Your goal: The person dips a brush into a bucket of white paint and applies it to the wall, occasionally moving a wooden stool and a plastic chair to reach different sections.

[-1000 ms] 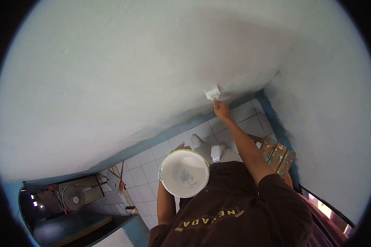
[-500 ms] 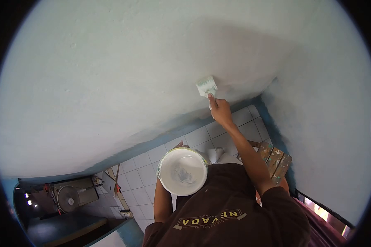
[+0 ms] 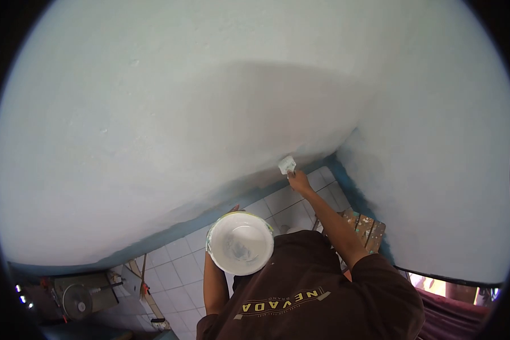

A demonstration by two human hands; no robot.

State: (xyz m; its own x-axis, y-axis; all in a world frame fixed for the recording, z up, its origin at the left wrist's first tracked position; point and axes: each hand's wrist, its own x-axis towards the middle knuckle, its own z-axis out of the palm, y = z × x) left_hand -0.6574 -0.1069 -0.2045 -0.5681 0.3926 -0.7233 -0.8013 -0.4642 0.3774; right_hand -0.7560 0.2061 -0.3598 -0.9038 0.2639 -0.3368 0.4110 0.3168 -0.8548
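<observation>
My right hand [image 3: 299, 182] grips the handle of a wide paintbrush [image 3: 287, 165], its white-coated head at the lower part of the pale wall [image 3: 170, 113], just above the blue band [image 3: 209, 217] along the bottom. Held close to my body is a white paint bucket [image 3: 259, 232] with a yellowish-green rim edge. Inside it a little white paint shows at the bottom. Fingertips of my left hand [image 3: 234, 208] stick out past the bucket's far side; the rest of that hand is hidden under the bucket.
A paint-spattered wooden stool [image 3: 369, 232] stands to the right, by the wall corner. White floor tiles [image 3: 173, 266] lie below. At lower left are a fan [image 3: 77, 300] and a long wooden stick [image 3: 144, 269]. Maroon fabric [image 3: 453, 314] hangs at lower right.
My right hand has brought the brush down the wall, nearer the blue band. The view has shifted, and the bucket stays in my left hand.
</observation>
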